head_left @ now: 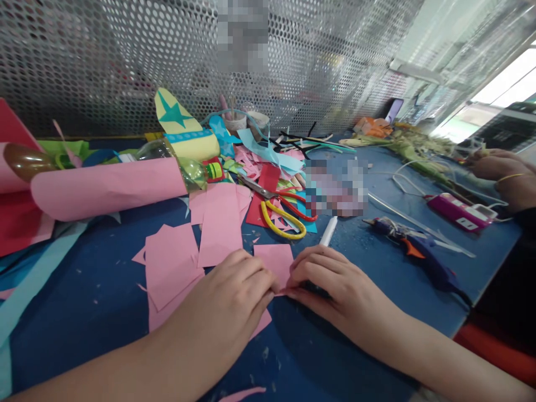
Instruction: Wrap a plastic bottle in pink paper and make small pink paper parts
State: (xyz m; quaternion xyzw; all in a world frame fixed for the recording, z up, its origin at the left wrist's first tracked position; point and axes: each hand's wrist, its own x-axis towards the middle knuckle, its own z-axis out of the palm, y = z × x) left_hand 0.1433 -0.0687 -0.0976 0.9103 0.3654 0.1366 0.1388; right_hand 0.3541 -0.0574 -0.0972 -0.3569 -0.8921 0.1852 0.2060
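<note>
A small piece of pink paper (pixel 273 258) lies between my two hands, near the middle of the blue table. My left hand (pixel 245 282) has its fingers closed on the paper's lower left part. On the lower right edge, the fingers and thumb of my right hand (pixel 324 276) pinch the same sheet. A white pen-like stick (pixel 329 230) sticks out beyond my right hand; whether the fingers also hold it is hidden. More pink paper sheets (pixel 171 262) lie left of my left hand. Beyond the sheet rest scissors (pixel 272 195) with one red and one yellow handle.
A bottle wrapped in pink paper (pixel 111 187) lies at left, near a yellow paper piece with a star (pixel 173 114). Paper scraps lie behind the scissors. At right are a glue gun (pixel 422 251), a purple power strip (pixel 458 212) and another person's hand (pixel 498 170).
</note>
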